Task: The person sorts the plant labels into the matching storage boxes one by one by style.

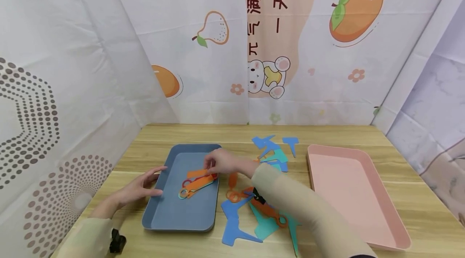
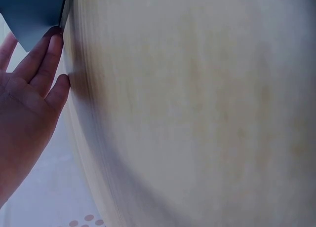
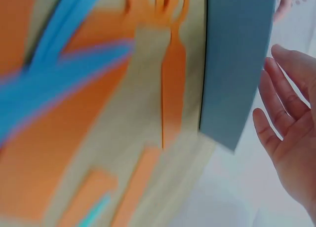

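Observation:
My left hand (image 1: 139,187) is at the left side of a blue-grey tray (image 1: 160,217), its fairly straight fingers touching the rim. Over the tray's right part is my right hand (image 1: 222,162), fingertips pointing down close to several flat orange pieces (image 1: 199,183). Some of these have ring-shaped ends, and red and teal pieces show among them. In the right wrist view the right hand (image 3: 291,108) has spread, relaxed fingers beside the tray wall (image 3: 237,64), with nothing seen in them. The left wrist view shows the left hand (image 2: 34,94) with fingertips against the tray (image 2: 34,15).
Right of the tray lie loose flat pieces: blue ones (image 1: 232,231), teal ones (image 1: 265,225) and orange ones with rings (image 1: 267,209), partly under my right forearm. More blue pieces (image 1: 267,141) lie farther back. A pink tray (image 1: 354,193) stands at the right of the wooden table (image 1: 225,131).

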`<state>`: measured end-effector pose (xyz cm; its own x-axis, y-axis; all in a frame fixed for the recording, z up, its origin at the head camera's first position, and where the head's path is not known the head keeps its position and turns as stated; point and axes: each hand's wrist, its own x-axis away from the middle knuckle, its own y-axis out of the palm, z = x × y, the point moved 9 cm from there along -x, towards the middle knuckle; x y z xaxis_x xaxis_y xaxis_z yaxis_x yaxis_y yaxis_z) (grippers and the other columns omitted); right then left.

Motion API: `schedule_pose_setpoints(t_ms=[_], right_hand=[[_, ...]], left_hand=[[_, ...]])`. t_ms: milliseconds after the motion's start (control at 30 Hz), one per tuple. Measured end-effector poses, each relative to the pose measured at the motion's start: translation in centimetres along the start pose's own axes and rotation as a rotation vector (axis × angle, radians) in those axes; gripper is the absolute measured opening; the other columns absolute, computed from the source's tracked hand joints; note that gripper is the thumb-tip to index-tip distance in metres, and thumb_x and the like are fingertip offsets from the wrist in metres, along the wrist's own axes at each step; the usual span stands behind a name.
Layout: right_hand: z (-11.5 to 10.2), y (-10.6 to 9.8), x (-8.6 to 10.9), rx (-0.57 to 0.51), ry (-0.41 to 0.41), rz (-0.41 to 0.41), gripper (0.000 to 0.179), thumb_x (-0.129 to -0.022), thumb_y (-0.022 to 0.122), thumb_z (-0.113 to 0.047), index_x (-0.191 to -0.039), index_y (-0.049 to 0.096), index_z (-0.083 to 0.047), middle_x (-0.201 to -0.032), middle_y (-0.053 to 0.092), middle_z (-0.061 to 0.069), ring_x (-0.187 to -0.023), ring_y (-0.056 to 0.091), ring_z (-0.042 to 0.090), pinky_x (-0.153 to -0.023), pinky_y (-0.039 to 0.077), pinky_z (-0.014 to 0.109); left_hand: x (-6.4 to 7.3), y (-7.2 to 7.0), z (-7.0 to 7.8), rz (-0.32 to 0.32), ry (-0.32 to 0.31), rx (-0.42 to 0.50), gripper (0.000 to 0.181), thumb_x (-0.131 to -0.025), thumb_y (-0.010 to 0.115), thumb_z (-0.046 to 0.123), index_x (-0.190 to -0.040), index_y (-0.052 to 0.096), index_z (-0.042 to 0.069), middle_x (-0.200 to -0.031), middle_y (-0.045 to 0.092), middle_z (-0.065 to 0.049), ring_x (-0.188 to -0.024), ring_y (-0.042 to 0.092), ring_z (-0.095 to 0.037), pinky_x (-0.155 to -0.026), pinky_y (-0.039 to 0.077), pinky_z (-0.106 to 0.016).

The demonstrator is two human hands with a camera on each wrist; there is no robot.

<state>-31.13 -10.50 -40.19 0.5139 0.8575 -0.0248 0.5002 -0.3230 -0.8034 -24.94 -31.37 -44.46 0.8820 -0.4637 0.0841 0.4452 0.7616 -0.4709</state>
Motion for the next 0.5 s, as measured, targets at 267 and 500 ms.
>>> schedule_pose_setpoints(t_ms=[267, 500], right_hand=[[1.7, -2.9, 2.6, -0.003, 0.018, -0.033, 0.010, -0.090, 0.069, -0.008, -0.100, 0.069, -0.003, -0.095, 0.066, 0.002, -0.083, 0.060, 0.011, -0.074, 0.049, 0.025], [3.5, -4.2, 4.7, 0.026, 0.008, -0.025, 0.014, -0.088, 0.070, -0.005, -0.101, 0.069, -0.001, -0.098, 0.067, 0.007, -0.085, 0.061, 0.014, -0.077, 0.049, 0.027]], left_hand=[[-0.1, 0.0, -0.2, 0.000, -0.005, 0.010, 0.076, -0.091, 0.068, 0.009, -0.149, 0.022, -0.006, -0.146, 0.025, -0.039, -0.132, 0.024, -0.056, -0.091, 0.036, -0.014], [-0.1, 0.0, -0.1, 0.003, -0.023, 0.009, 0.076, -0.091, 0.069, 0.011, -0.149, 0.022, -0.005, -0.148, 0.023, -0.038, -0.133, 0.022, -0.056, -0.091, 0.036, -0.015]])
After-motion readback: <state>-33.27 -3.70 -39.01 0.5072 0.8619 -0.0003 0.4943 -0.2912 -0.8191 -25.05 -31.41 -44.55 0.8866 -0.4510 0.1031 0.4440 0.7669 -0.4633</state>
